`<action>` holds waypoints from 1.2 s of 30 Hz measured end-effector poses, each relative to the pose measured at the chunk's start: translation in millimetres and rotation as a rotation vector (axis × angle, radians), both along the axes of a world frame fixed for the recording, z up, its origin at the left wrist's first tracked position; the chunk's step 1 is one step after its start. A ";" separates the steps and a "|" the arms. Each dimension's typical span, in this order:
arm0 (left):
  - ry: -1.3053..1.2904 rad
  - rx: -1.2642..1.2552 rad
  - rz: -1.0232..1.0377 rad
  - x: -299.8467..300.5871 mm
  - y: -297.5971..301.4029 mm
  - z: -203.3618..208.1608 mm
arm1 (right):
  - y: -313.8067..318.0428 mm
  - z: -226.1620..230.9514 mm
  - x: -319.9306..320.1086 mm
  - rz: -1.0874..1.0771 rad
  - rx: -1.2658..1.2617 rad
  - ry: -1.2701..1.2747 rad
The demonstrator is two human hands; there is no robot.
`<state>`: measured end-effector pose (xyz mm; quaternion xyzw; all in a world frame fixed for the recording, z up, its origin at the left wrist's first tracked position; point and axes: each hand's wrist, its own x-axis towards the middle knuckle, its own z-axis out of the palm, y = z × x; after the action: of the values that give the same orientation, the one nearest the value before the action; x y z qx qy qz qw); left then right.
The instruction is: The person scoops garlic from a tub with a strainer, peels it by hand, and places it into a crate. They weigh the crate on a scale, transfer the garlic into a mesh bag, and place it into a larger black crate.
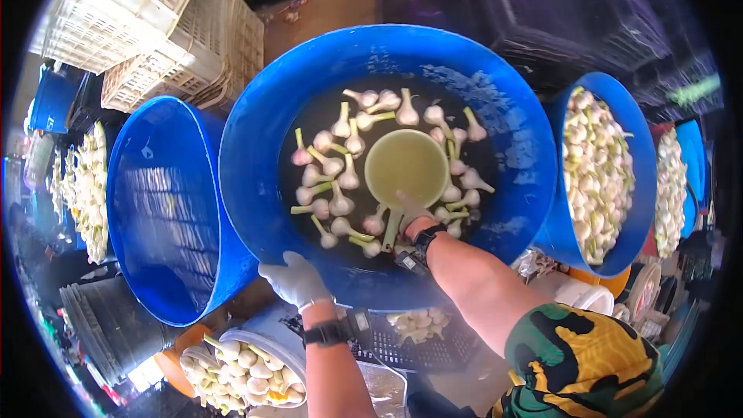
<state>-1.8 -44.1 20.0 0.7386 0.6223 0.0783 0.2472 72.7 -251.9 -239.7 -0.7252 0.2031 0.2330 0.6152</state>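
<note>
In the middle stands a large blue barrel (515, 139) holding dark water. Several garlic bulbs (340, 200) with short stems float there in a loose ring. My right hand (414, 210) is closed on the short handle of a round, pale yellow-green water dipper (406, 170), which sits among the bulbs at the water's surface. What is inside the dipper looks like cloudy liquid. At the barrel's near left rim, my left hand (296, 279), in a pale glove, grips the edge, its thumb on the inner side. Both wrists carry dark straps with small devices.
A second blue barrel (174, 209) stands left, a blue tub of garlic (596, 178) right. White crates (174, 66) rise at the upper left, dark crates (534, 11) at the upper right. A container of garlic (248, 371) and grey stacked buckets (112, 329) lie at the lower left.
</note>
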 end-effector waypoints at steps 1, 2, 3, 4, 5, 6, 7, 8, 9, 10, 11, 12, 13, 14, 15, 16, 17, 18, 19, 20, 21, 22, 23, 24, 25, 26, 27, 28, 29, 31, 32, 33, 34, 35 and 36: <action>-0.064 -0.054 -0.065 20.0 -26.2 0.8 | -48.7 -61.2 11.6 -0.254 0.211 -0.197; -0.026 0.057 -0.003 -4.7 8.0 -0.1 | 20.7 -37.1 -9.0 -0.341 0.469 0.198; 0.022 0.101 0.048 -19.8 26.3 -1.4 | 50.2 5.8 -14.8 -0.426 0.604 0.484; 0.025 0.109 0.046 -20.6 27.6 -2.7 | 48.8 32.8 -7.7 -0.475 0.640 0.599; 0.026 0.109 0.040 -19.7 25.4 -5.0 | 41.0 59.4 2.1 -0.483 0.619 0.678; -0.012 0.066 -0.009 -7.1 12.1 -4.0 | -3.2 25.4 5.3 -0.038 0.317 0.359; -0.021 0.044 -0.020 -0.4 6.1 -5.4 | -43.2 -9.1 5.9 0.413 0.009 0.054; 0.007 0.078 -0.011 -7.5 13.6 -8.7 | -42.9 10.1 15.2 0.722 -0.415 -0.087; 0.030 0.108 -0.005 -13.9 19.3 -8.3 | -42.8 47.0 32.3 1.011 -0.849 -0.254; 0.025 0.101 0.000 -12.9 17.9 -8.1 | -58.8 64.2 50.4 1.023 -0.974 -0.144; 0.034 0.110 -0.017 -13.5 17.8 -7.9 | -69.9 76.7 65.0 1.034 -1.088 -0.034; 0.046 0.121 -0.030 -15.4 18.5 -7.8 | -74.4 96.1 76.5 0.485 -0.820 -0.088; 0.049 0.121 -0.017 -15.0 18.1 -5.5 | -74.7 118.5 87.1 -0.050 -0.526 -0.129; 0.027 0.107 -0.010 -12.3 16.0 -4.1 | -70.3 131.0 97.6 -0.159 -0.505 -0.232; 0.006 0.098 0.001 -11.7 15.5 -2.8 | -62.9 144.2 110.1 -0.265 -0.476 -0.334; 0.017 0.108 0.017 -16.7 17.4 -4.0 | -38.4 170.3 122.9 -0.368 -0.356 -0.240; 0.000 0.102 -0.001 -15.5 15.0 -7.2 | -41.1 143.4 138.5 -0.371 -0.360 -0.251; -0.019 0.095 -0.024 -11.7 11.5 -9.6 | -49.2 96.4 154.4 -0.287 -0.602 -0.413; -0.013 0.093 -0.022 -10.0 9.6 -11.7 | -48.3 63.2 165.7 -0.186 -0.835 -0.558; -0.005 0.082 -0.007 -9.8 10.0 -12.1 | -28.7 54.7 176.3 -0.093 -0.752 -0.504; 0.003 0.072 0.010 -10.1 10.1 -12.1 | -4.6 55.1 186.7 0.001 -0.666 -0.451; 0.014 0.084 0.015 -14.6 12.7 -12.4 | 21.7 64.2 191.3 0.022 -0.640 -0.436; 0.034 0.097 0.036 -15.4 13.9 -13.5 | 43.3 79.6 196.4 0.178 -0.595 -0.309; 0.014 0.084 0.027 -14.9 14.1 -0.9 | 61.6 93.3 201.6 0.330 -0.538 -0.187; -0.007 0.071 0.019 -16.0 15.0 12.0 | 66.8 48.4 206.6 0.702 -0.694 -0.260; -0.041 0.022 -0.029 -2.3 3.3 -3.4 | 28.3 2.6 229.9 1.057 -0.995 -0.407; -0.073 -0.019 -0.042 8.3 -6.4 -8.4 | -5.0 -29.2 255.7 1.324 -1.194 -0.601; 0.031 0.145 0.013 -29.2 21.1 -10.0 | 111.9 49.3 179.4 1.269 -0.780 -0.354; -0.007 0.188 -0.027 -23.5 15.6 -10.9 | 99.8 34.0 175.6 1.264 -0.810 -0.360; -0.054 0.104 -0.015 -2.0 5.6 -3.1 | 78.9 -21.6 166.7 1.295 -1.023 -0.576; -0.054 0.065 0.017 -2.0 9.2 -1.3 | 88.0 -18.5 151.8 1.323 -1.000 -0.578; -0.031 0.071 0.040 -6.9 13.4 -1.8 | 99.4 -2.3 134.6 1.634 -0.783 -0.540; -0.047 0.086 0.044 -9.1 15.1 -2.0 | 98.4 10.6 121.0 1.920 -0.557 -0.482; -0.072 0.101 0.040 -6.8 14.2 0.7 | 88.4 7.1 103.2 1.931 -0.555 -0.475; -0.086 0.089 0.043 0.7 10.7 5.3 | 71.5 -5.6 81.7 1.600 -0.438 -0.453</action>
<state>-1.1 -33.4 25.3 0.7312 0.6229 0.1428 0.2388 154.4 -180.4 -245.3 -0.7817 -0.4567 0.4017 0.1377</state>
